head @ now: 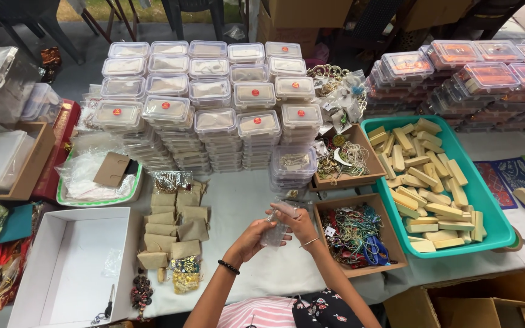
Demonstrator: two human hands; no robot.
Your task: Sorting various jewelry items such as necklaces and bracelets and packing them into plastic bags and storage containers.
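Across a desk [244, 200] draped in white cloth we work outdoors or near it, with chair legs and a strip of grass showing beyond the far edge. We count two open brown boxes to our right, one [360, 234] full of coloured cords and one [347, 161] of metal ornaments, one teal tray [487, 209] heaped with pale wooden blocks, one empty white box [74, 267] at our left, and one white tray [101, 179] of plastic wrap. Stacks of clear lidded containers [208, 103] stand in about four rows behind; the exact number we cannot tell. More containers with orange contents [475, 79] sit far right, and small tan pouches [174, 234] lie in two loose columns. Our left hand [251, 238] and right hand [299, 223] meet just above the desk's near edge, and the small clear packet [277, 226] sits between them, pinched by the fingers [274, 214] of both hands, closed on its sides, with its top edge rising past the fingertips.
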